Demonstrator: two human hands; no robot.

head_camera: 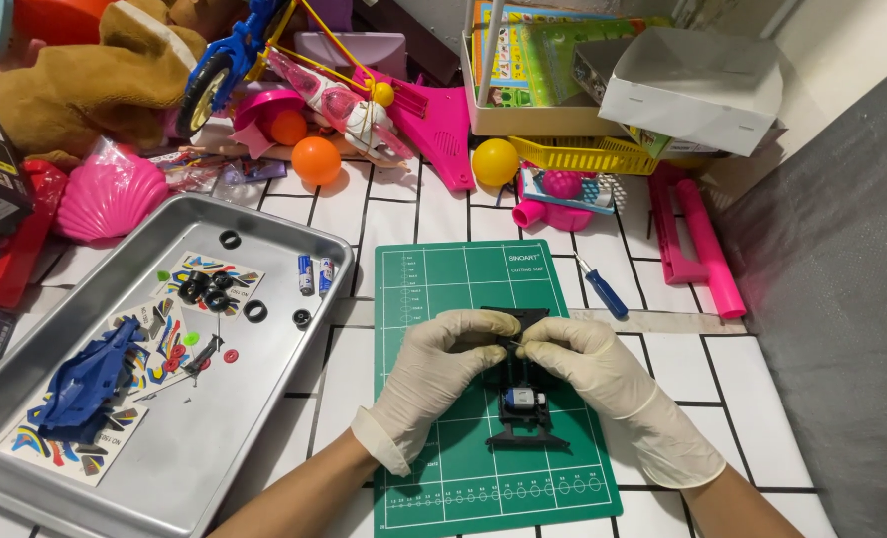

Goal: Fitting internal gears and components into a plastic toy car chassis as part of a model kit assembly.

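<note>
Toy car chassis (523,403) (one, black plastic) on green mat (463,279); left hand (431,374) and right hand (603,384) fingers pinching its front end.

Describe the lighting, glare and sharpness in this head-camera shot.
Head view: even, bright overhead light, soft shadows under the left hand and right hand; dull sheen, no harsh glare, on the metal tray; black toy car chassis and green cutting mat sharp; wide-angle lens bends the tile lines slightly at the edges.

Black toy car chassis (523,403) — small motor seated — flat on green cutting mat (433,289).
</note>
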